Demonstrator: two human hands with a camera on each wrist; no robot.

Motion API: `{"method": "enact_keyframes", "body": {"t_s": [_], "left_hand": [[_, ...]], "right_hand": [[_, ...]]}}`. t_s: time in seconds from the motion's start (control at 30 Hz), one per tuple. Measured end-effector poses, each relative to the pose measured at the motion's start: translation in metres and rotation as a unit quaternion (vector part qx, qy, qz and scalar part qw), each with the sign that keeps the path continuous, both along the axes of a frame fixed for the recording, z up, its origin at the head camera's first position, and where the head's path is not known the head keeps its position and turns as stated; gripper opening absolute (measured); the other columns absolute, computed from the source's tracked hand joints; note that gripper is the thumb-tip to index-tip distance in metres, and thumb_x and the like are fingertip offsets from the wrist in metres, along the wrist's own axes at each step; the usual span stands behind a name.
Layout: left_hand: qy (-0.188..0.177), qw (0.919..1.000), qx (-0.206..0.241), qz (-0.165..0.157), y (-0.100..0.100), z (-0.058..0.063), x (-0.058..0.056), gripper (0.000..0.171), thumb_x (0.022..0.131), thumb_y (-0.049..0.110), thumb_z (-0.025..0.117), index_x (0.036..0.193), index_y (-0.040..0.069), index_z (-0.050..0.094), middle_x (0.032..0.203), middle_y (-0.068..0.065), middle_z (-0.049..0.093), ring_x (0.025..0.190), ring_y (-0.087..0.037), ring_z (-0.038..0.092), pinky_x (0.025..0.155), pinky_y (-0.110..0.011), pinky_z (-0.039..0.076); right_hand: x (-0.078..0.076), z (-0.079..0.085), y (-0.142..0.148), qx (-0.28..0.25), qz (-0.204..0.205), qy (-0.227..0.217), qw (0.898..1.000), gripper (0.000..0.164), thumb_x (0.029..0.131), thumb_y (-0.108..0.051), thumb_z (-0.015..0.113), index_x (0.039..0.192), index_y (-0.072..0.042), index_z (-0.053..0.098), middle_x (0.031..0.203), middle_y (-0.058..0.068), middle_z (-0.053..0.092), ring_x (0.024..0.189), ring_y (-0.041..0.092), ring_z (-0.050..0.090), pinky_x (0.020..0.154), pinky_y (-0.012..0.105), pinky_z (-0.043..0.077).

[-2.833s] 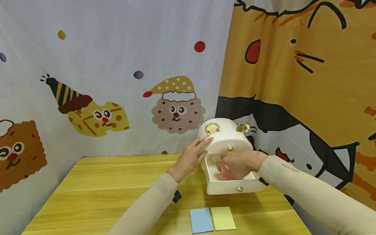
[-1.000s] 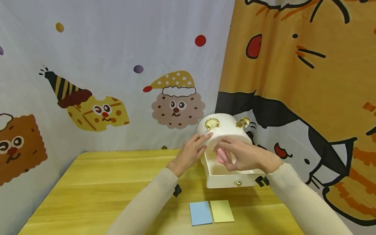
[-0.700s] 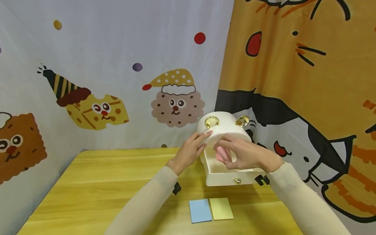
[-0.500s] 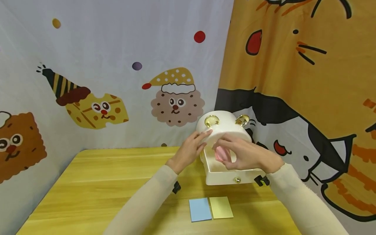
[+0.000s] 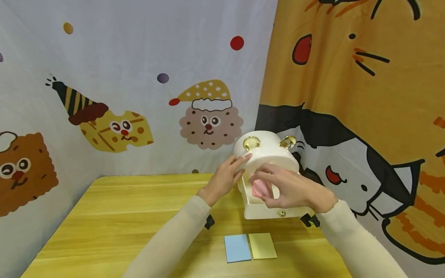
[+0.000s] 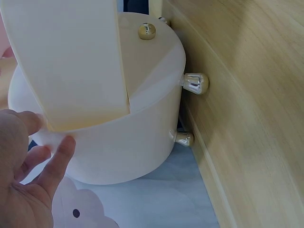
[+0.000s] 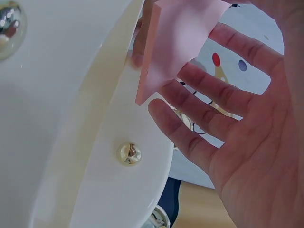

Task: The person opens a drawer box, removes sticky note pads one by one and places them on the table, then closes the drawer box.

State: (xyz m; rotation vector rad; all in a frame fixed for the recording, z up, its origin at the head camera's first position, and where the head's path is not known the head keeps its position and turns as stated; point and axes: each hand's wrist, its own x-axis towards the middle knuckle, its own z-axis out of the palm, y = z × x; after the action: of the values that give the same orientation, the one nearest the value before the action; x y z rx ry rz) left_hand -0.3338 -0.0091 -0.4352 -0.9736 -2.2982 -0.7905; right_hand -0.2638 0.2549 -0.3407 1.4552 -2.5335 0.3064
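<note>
Fingertips and thumb of my right hand point(image 5: 295, 189) pinch a pink pad point(image 5: 261, 188), right of centre in the head view. It shows against the inside of a pulled-out white drawer point(image 5: 259, 211); whether it touches there I cannot tell. In the right wrist view the pad is at the top middle, one narrow edge towards the lens, with my other fingers spread apart and nearly straight. A gold knob point(image 7: 129, 154) sits below and left of them.

My left hand point(image 5: 222, 180) grips nothing: its fingers are loosely spread, tips resting against the white cabinet point(image 5: 269, 157), left of the drawer in the head view. Gold ears point(image 5: 252, 143) rise from the cabinet. At the lower middle, a blue pad point(image 5: 237, 248) and a yellow pad point(image 5: 262, 245) lie just beside each other on the wooden table point(image 5: 139, 216). Cartoon-printed cloth point(image 5: 121, 58) fills the upper frame, white at left, orange at right.
</note>
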Motion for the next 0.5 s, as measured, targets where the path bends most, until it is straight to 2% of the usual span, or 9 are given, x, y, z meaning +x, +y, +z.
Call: {"method": "enact_keyframes", "body": {"t_s": [0.13, 0.23, 0.4, 0.5], "left_hand": [[-0.001, 1.0000, 0.002, 0.003, 0.000, 0.000, 0.000, 0.061, 0.117, 0.010, 0.072, 0.175, 0.020, 0.056, 0.120, -0.013, 0.068, 0.096, -0.020, 0.064, 0.086, -0.028, 0.065], [0.000, 1.0000, 0.002, 0.004, 0.000, 0.001, 0.001, 0.061, 0.117, 0.011, 0.072, 0.175, 0.020, 0.056, 0.119, -0.013, 0.068, 0.096, -0.020, 0.064, 0.086, -0.028, 0.065], [0.003, 1.0000, 0.000, 0.005, 0.000, 0.002, 0.002, 0.061, 0.117, 0.011, 0.073, 0.175, 0.019, 0.056, 0.118, -0.013, 0.068, 0.094, -0.020, 0.064, 0.084, -0.028, 0.064], [0.008, 1.0000, 0.004, 0.002, 0.000, 0.001, 0.002, 0.061, 0.116, 0.011, 0.074, 0.174, 0.018, 0.056, 0.117, -0.012, 0.068, 0.092, -0.020, 0.063, 0.082, -0.027, 0.063]], "right_hand": [[0.007, 0.000, -0.003, -0.002, -0.003, -0.003, 1.000, 0.058, 0.088, -0.021, 0.094, 0.144, -0.023, 0.078, 0.146, -0.004, 0.069, 0.100, 0.008, 0.066, 0.082, 0.026, 0.062], [0.012, 0.000, -0.005, -0.005, -0.003, -0.001, 1.000, 0.058, 0.089, -0.023, 0.095, 0.144, -0.024, 0.078, 0.146, -0.004, 0.069, 0.104, 0.009, 0.066, 0.082, 0.026, 0.063], [0.017, -0.001, -0.009, -0.009, 0.013, 0.015, 1.000, 0.057, 0.089, -0.024, 0.096, 0.144, -0.024, 0.079, 0.145, -0.001, 0.071, 0.120, 0.012, 0.068, 0.094, 0.034, 0.067], [0.019, -0.003, -0.010, -0.009, 0.024, 0.021, 0.999, 0.058, 0.089, -0.024, 0.096, 0.145, -0.025, 0.078, 0.145, 0.000, 0.071, 0.124, 0.014, 0.069, 0.098, 0.037, 0.068]]}}
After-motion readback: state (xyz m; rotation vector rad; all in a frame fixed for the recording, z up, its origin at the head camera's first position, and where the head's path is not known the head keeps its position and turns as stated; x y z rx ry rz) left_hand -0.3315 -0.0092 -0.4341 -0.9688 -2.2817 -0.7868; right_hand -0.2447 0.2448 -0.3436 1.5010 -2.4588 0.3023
